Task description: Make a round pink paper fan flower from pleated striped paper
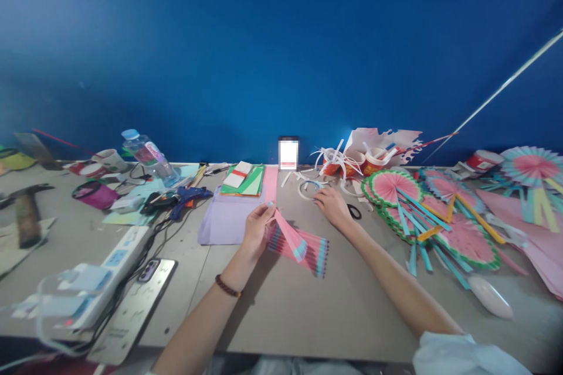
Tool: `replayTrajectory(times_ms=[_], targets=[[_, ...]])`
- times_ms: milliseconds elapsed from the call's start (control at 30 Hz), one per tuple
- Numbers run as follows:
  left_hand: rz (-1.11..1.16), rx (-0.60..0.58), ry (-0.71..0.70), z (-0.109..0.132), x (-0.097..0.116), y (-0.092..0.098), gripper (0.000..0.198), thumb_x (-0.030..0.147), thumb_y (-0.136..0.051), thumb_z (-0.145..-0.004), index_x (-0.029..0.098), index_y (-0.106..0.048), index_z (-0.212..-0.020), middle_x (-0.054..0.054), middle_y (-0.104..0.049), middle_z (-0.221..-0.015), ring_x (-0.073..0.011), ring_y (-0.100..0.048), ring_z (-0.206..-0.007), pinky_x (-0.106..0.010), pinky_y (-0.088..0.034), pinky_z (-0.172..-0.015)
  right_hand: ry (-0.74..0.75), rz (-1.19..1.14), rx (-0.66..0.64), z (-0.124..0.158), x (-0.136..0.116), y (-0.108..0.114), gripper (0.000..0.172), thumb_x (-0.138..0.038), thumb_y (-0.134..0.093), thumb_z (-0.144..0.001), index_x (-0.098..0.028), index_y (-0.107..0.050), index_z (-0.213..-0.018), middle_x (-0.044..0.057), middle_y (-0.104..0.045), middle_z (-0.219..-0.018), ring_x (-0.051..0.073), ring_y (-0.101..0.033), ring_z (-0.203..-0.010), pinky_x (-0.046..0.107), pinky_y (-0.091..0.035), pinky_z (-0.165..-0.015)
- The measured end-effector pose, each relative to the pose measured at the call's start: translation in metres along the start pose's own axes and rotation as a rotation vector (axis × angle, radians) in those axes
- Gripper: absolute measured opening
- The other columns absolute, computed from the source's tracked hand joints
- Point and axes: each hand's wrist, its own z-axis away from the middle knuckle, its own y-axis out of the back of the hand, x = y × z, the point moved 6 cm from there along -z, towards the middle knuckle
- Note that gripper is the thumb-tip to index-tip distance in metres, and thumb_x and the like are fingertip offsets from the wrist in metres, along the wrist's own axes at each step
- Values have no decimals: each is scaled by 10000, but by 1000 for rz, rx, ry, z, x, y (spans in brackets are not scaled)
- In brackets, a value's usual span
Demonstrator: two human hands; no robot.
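Observation:
My left hand is pinched on one end of a pleated strip of paper, pink with light-blue and dark bands along its edge. One part of the strip folds over the rest, and its free end fans toward the right above the table. Farther forward, my right hand is stretched out with its fingertips at the near right edge of a pale tape ring. Its fingers look loosely apart, and the thumb is mostly hidden. A small black ring lies beside the right wrist.
Purple sheets and a green stack lie left of centre. Finished paper fans with scissors crowd the right. On the left are a power strip, a phone, a glue gun and a bottle.

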Motion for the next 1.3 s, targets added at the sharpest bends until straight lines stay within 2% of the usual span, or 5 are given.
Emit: replayTrajectory(times_ms=[300, 433, 567, 800, 1300], targets=[[-91, -36, -13, 7, 10, -15, 319, 279, -885, -426, 161, -681, -642, 1, -678, -614, -99, -599, -557, -204, -456, -555, -36, -426, 130, 2, -11, 12, 147, -281, -478, -884, -195, -591, -922, 80, -670, -926, 224, -589, -903, 404, -424, -870], [-250, -133, -27, 18, 23, -37, 248, 276, -855, -499, 155, -655, -581, 10, -633, -566, -84, -535, -522, -208, -431, -547, -223, -863, 98, 0, -8, 14, 231, -441, -460, -872, -217, -486, -926, 49, -689, -891, 145, -554, -632, 294, -467, -595], [-385, -270, -92, 18, 38, -68, 174, 275, -787, -620, 165, -655, -592, -5, -633, -586, -109, -551, -561, -233, -446, -590, -337, -1080, 55, -3, -10, 19, 370, -565, -513, -803, -227, -427, -929, 4, -689, -775, 65, -313, -375, 225, -299, -389], [-658, -489, -531, 16, 59, -115, 85, 149, -695, -689, 219, -728, -723, -85, -688, -1096, -238, -616, -1040, -330, -443, -936, -228, -1201, 149, -1, -36, 46, 338, -535, -525, -825, -216, -477, -926, -46, -563, -581, 130, -539, -547, 278, -431, -586], [-540, -433, -393, 20, 48, -111, 134, 154, -775, -613, 253, -738, -695, -67, -722, -965, -272, -590, -1076, -426, -353, -1061, -201, -1148, 177, 5, -42, 45, 320, -459, -499, -863, -232, -512, -1087, 5, -581, -747, 151, -543, -650, 299, -448, -631]])
